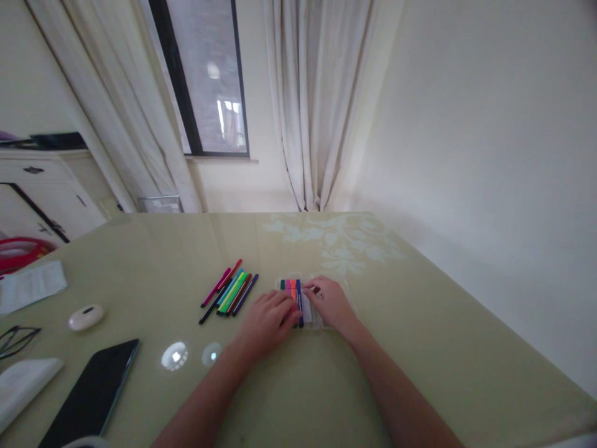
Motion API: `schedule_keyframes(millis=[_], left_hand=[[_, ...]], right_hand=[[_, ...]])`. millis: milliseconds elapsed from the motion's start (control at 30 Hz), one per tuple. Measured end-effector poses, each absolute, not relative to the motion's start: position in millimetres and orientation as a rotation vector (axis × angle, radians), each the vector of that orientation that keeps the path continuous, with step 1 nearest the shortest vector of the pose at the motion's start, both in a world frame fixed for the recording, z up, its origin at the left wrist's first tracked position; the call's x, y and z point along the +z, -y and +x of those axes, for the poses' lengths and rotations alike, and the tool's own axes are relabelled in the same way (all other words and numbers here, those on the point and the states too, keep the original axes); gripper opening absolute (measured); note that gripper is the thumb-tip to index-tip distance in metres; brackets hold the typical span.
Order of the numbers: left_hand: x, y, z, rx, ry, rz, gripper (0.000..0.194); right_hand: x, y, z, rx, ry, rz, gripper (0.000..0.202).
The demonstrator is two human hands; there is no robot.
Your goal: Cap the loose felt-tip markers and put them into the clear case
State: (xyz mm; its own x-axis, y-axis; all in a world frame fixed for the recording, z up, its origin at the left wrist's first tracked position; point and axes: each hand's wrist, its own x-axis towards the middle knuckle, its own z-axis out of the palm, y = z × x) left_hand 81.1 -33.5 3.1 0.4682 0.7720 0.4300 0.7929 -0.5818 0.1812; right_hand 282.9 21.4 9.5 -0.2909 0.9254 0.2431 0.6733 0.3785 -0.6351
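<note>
At frame centre, left hand [267, 320] and right hand [332, 303] rest curled fingers on the marker case [298, 303]; grip cannot be determined. Loose markers [230, 291] lie just left.

Clearance around the marker case [308, 311]
Loose markers [229, 291] block the left; bare table [420, 336] right and beyond is open; phone [91, 395] well clear.

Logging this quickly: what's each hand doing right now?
Left hand: palm down, fingers on the pens in the case.
Right hand: on the case; grip cannot be told.

Head camera looks forward and down over the table [420, 348]
</note>
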Motion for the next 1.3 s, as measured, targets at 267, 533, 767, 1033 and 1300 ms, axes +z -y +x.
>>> schedule_keyframes(millis=[267,533,767,1033,1300], left_hand=[[6,24,38,-0.270,2.115,-1.842,0.024],[2,20,58,-0.805,2.046,-2.207,0.018],[3,36,89,-1.288,1.603,-2.366,0.018],[0,37,90,-1.324,1.565,-2.429,0.020],[-6,36,94,-1.380,1.470,-2.673,0.030]], right_hand=[[11,-22,282,0.517,2.054,-1.368,0.014],[9,-21,278,0.778,1.794,-1.225,0.019],[12,-20,271,1.332,1.459,-0.965,0.026],[14,-19,271,1.463,1.218,-0.924,0.033],[14,-25,277,1.423,1.073,-0.998,0.034]])
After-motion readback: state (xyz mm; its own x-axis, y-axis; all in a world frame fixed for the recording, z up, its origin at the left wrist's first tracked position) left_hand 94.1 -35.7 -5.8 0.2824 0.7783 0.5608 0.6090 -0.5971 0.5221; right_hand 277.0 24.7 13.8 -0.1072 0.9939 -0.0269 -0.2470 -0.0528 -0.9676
